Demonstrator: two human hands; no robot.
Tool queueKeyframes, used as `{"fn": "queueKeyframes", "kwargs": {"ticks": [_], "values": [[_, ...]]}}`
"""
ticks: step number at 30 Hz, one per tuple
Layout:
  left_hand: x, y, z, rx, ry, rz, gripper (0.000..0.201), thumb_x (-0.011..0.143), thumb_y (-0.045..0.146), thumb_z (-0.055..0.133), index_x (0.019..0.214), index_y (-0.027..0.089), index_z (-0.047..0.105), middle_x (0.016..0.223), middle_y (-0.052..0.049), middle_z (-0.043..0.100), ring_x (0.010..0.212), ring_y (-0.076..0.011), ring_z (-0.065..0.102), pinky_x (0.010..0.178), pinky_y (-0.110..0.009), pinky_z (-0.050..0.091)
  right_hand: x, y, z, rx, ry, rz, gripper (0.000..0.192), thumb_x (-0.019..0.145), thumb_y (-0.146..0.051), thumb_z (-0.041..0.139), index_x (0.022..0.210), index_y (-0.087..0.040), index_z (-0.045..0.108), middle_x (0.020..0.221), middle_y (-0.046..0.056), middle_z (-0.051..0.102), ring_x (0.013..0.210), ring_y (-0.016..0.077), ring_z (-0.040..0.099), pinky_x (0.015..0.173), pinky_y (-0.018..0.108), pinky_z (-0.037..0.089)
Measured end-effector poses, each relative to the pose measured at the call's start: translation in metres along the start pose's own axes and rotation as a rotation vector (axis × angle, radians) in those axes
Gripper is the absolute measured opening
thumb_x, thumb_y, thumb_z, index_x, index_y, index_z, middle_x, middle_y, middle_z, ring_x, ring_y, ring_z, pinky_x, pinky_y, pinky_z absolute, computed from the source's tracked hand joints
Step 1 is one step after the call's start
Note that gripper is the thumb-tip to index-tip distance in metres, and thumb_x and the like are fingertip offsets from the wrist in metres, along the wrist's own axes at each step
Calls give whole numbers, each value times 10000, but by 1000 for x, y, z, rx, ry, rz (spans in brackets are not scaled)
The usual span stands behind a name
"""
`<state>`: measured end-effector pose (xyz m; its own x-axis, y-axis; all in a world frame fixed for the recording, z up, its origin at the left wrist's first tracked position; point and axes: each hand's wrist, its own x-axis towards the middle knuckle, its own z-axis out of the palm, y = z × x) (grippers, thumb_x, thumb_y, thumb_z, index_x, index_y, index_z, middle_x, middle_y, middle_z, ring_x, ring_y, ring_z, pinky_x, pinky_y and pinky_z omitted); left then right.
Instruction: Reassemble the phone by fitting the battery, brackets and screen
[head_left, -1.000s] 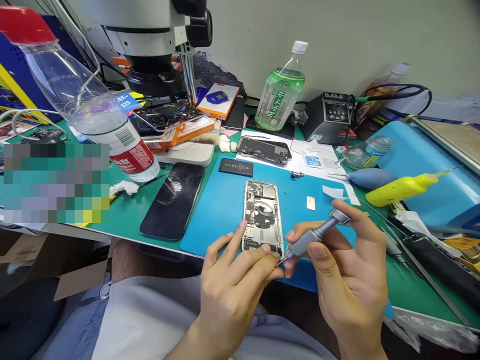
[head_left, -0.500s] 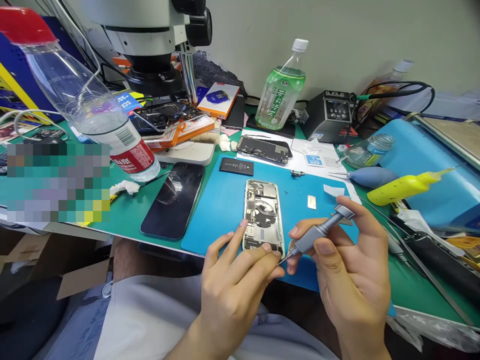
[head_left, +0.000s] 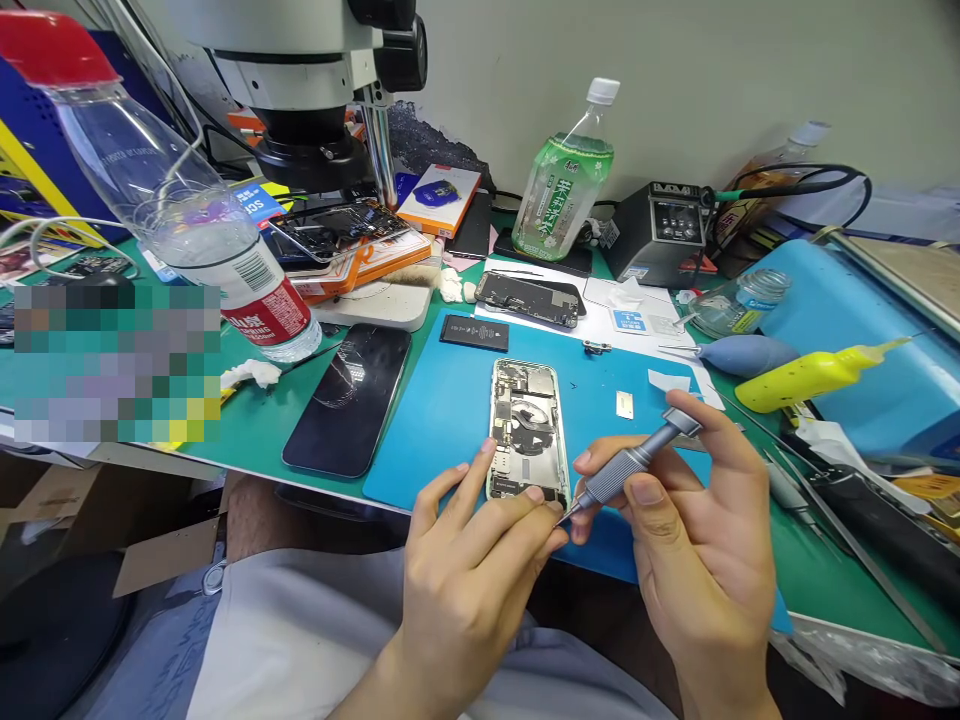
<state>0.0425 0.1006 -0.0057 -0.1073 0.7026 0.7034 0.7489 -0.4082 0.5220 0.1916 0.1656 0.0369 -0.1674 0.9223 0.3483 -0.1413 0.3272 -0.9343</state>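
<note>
An opened phone body (head_left: 525,425) with its insides showing lies on a blue mat (head_left: 442,410) near the table's front edge. My left hand (head_left: 465,590) steadies the phone's near end, thumb and fingers pinched at its lower right corner. My right hand (head_left: 697,560) grips a grey metal screwdriver (head_left: 634,462), its tip down at that same corner beside my left fingertips. A small gold part (head_left: 624,404) lies on the mat just right of the phone.
A dark phone screen (head_left: 349,398) lies left of the mat. A black battery (head_left: 474,333) and another phone board (head_left: 529,298) sit behind. A water bottle (head_left: 187,215), microscope (head_left: 315,80), green tea bottle (head_left: 562,180), soldering station (head_left: 656,235) and yellow squeeze bottle (head_left: 810,375) ring the work area.
The screwdriver and my right hand have shifted very slightly; the handle is tilted a little differently. My left hand and the phone stay put.
</note>
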Motion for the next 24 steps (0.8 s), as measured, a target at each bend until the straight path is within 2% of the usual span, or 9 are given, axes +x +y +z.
{"fn": "queueKeyframes", "kwargs": {"ticks": [6,10,14,16,19,24], "values": [[0,0,0,1,1,-1,148,1086,152,672,1100,236,793,1056,41,868,1417,-311,695,1154,-384,420,-1,0,-2,-7,17,-5,454,1090,-257,622,1523,-344,518,1009,37,771,727,179,739,503,283,620],[0,1,0,10,13,2,137,1082,160,682,1084,238,795,1058,38,869,1413,-301,699,1153,-374,417,-1,0,-1,-60,87,-32,468,1082,-266,639,1531,-330,523,958,41,751,829,214,763,480,272,604],[1,1,0,6,9,4,123,1079,175,694,1091,243,796,1043,45,866,1397,-292,711,1153,-370,416,3,2,8,-254,168,-268,597,1024,-134,698,1551,-368,543,1005,26,735,893,213,772,569,298,655],[1,1,0,2,1,-1,126,1080,176,693,1116,244,793,1070,50,867,1407,-299,703,1161,-379,413,4,5,14,-350,103,-358,691,991,-67,711,1583,-370,523,1065,33,739,929,210,778,638,313,686],[0,0,-1,-7,-9,-12,128,1087,181,682,1135,242,785,1124,51,866,1432,-303,683,1173,-387,407,6,9,18,-417,-37,-363,739,989,-39,695,1621,-356,478,1163,58,747,982,199,780,713,316,709],[-1,1,-1,-24,-14,-20,120,1084,176,682,1127,239,774,1114,48,866,1448,-302,670,1178,-387,399,6,11,18,-471,-90,-343,722,1004,-51,687,1627,-334,454,1207,77,751,996,192,792,657,269,688]]}}
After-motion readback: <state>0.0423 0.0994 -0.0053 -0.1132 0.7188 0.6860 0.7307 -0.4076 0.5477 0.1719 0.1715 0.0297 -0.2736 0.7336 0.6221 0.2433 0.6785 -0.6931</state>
